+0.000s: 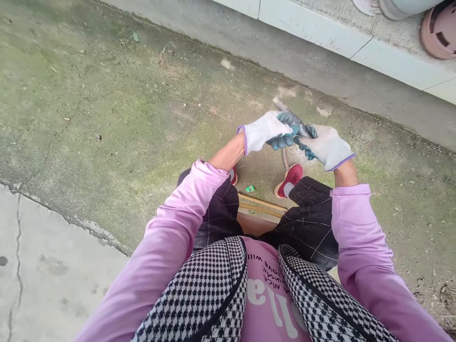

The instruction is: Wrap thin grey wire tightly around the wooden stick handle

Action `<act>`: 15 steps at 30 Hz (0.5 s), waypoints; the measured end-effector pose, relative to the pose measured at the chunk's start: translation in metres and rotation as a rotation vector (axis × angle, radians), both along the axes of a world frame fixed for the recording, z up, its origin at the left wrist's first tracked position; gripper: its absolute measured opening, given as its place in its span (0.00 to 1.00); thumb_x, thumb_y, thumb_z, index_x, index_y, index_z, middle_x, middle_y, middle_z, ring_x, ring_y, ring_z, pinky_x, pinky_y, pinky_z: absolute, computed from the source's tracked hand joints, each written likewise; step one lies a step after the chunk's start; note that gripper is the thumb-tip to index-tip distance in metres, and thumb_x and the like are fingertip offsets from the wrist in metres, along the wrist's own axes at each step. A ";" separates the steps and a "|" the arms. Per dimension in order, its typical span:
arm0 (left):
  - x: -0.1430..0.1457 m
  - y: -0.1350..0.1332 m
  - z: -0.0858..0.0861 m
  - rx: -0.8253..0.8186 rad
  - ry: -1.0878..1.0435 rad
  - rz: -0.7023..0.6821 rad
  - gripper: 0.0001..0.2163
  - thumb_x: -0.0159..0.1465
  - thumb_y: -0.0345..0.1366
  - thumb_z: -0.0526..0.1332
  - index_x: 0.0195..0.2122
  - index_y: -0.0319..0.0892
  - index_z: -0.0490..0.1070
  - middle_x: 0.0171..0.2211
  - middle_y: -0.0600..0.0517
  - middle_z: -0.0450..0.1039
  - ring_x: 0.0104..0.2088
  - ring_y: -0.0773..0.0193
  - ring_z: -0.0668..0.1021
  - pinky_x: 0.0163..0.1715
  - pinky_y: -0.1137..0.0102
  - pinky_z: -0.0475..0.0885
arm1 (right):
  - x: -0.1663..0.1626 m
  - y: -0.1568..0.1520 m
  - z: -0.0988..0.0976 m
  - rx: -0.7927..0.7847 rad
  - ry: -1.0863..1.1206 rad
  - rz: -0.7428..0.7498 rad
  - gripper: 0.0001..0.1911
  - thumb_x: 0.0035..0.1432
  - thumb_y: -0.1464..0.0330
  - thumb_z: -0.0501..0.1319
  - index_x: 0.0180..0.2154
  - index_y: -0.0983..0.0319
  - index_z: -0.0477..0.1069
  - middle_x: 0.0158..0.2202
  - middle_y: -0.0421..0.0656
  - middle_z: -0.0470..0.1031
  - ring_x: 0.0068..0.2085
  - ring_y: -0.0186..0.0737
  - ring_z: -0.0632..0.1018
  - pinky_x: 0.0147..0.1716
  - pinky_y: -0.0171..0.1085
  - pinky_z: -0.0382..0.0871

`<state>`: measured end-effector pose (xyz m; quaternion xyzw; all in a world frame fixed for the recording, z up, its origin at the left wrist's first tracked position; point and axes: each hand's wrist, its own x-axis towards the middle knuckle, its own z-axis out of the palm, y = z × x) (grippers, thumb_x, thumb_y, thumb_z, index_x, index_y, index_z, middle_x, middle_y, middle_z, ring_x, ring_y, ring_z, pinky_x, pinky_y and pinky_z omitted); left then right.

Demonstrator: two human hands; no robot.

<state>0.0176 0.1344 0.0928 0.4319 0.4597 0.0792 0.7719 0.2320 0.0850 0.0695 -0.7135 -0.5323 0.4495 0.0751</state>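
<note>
Left hand (265, 130) & right hand (326, 145), knit gloves, grip thin grey rod (285, 108).

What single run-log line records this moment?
left hand: grips stick | right hand: grips stick | stick: held over ground, ahead of knees

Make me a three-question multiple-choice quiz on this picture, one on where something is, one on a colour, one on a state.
1. Where is the small green scrap?
A. On the ground between the red shoes
B. On the white ledge
C. In the left hand

2. What colour are the glove palms?
A. Yellow
B. Blue-green
C. Black

3. How is the stick-like tool held?
A. Lying untouched
B. By one hand
C. Gripped by both hands

Answers: 1 A, it lies between the red shoes. 2 B, the fingers show blue-green. 3 C, left hand and right hand both close on it.
</note>
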 end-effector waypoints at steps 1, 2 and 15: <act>0.000 0.002 0.003 0.022 0.008 0.035 0.06 0.78 0.27 0.63 0.43 0.40 0.77 0.26 0.55 0.78 0.26 0.71 0.71 0.33 0.68 0.65 | -0.003 -0.003 0.004 0.001 0.064 -0.080 0.14 0.60 0.57 0.73 0.34 0.56 0.71 0.27 0.41 0.74 0.27 0.39 0.73 0.26 0.39 0.68; -0.001 0.004 0.005 0.029 0.014 0.075 0.06 0.78 0.27 0.62 0.43 0.40 0.76 0.26 0.56 0.77 0.25 0.71 0.70 0.32 0.69 0.64 | -0.007 -0.005 0.008 -0.002 0.165 -0.134 0.16 0.59 0.55 0.74 0.35 0.56 0.73 0.28 0.40 0.74 0.26 0.37 0.71 0.24 0.38 0.66; -0.001 -0.005 -0.013 -0.409 -0.328 0.180 0.09 0.76 0.30 0.65 0.54 0.34 0.79 0.27 0.52 0.82 0.20 0.70 0.79 0.26 0.76 0.73 | -0.013 0.025 -0.012 0.007 -0.158 -0.027 0.11 0.67 0.66 0.67 0.32 0.56 0.69 0.27 0.42 0.76 0.28 0.41 0.77 0.30 0.38 0.71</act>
